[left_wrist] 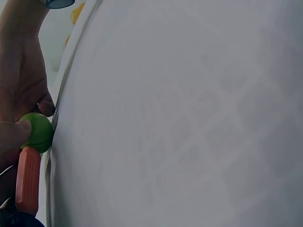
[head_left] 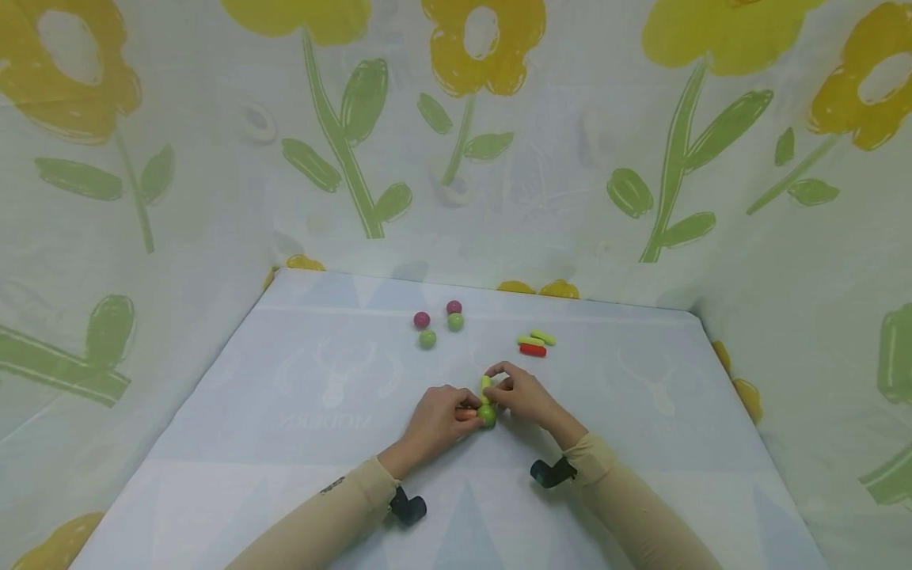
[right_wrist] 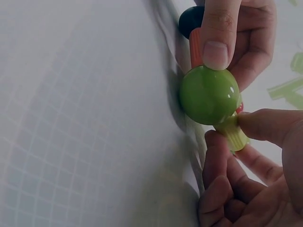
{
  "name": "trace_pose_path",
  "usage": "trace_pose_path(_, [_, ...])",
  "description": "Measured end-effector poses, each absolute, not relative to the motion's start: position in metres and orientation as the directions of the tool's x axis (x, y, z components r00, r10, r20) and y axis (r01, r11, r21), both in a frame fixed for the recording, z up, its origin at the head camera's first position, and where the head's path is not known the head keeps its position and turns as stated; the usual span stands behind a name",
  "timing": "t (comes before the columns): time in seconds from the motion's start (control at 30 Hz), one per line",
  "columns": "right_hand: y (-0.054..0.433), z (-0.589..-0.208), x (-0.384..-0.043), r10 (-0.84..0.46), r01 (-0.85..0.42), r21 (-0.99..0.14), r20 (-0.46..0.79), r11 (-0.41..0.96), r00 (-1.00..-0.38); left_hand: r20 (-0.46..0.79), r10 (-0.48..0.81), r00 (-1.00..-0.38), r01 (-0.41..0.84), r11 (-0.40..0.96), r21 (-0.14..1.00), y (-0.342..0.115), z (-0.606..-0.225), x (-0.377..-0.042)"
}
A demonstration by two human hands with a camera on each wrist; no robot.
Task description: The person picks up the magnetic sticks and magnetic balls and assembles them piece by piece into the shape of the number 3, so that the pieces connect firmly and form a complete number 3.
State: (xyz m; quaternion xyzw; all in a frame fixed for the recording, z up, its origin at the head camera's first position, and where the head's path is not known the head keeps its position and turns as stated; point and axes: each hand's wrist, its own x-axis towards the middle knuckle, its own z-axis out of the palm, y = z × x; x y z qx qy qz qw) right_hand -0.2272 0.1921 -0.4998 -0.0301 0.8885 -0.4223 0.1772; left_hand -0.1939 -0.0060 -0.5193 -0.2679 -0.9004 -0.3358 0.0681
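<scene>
Flower-printed cloth (head_left: 549, 182) backs the table (head_left: 235, 467), where the left hand (head_left: 440, 416) pinches a green ball (right_wrist: 208, 97) and orange rod (left_wrist: 28, 182), seemingly bracing them against the yellow rod (right_wrist: 231, 135) the right hand (head_left: 526, 394) pinches.

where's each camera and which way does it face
Head: on the head, facing forward and down at the white cloth-covered table; left hand, right hand and beige sleeves show.
Left wrist: worn there, looking at the glossy green ball and ribbed orange stick; parts of both hands show.
Right wrist: worn there, looking at that ball and a ribbed yellow stick; both hands show.
The wrist views share the ball and orange stick.
</scene>
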Motion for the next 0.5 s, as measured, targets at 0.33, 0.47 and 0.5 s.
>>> trace_pose_path(0.33, [0.1943, -0.5019, -0.2281, -0.208, 0.086, -0.765, -0.279, 0.638, -0.938, 0.306, 0.442, -0.843, 0.534, 0.625, 0.569, -0.0061, -0.5206, -0.1952])
trace_pose_path(0.47, [0.1947, -0.5022, -0.2280, -0.215, 0.077, -0.770, -0.271, 0.633, -0.938, 0.290, 0.443, -0.848, 0.525, 0.633, 0.569, -0.0062, -0.5225, -0.1962])
trace_pose_path(0.5, [0.1946, -0.5024, -0.2279, -0.217, 0.075, -0.770, -0.270, 0.633, -0.938, 0.284, 0.443, -0.851, 0.521, 0.636, 0.570, -0.0062, -0.5230, -0.1964])
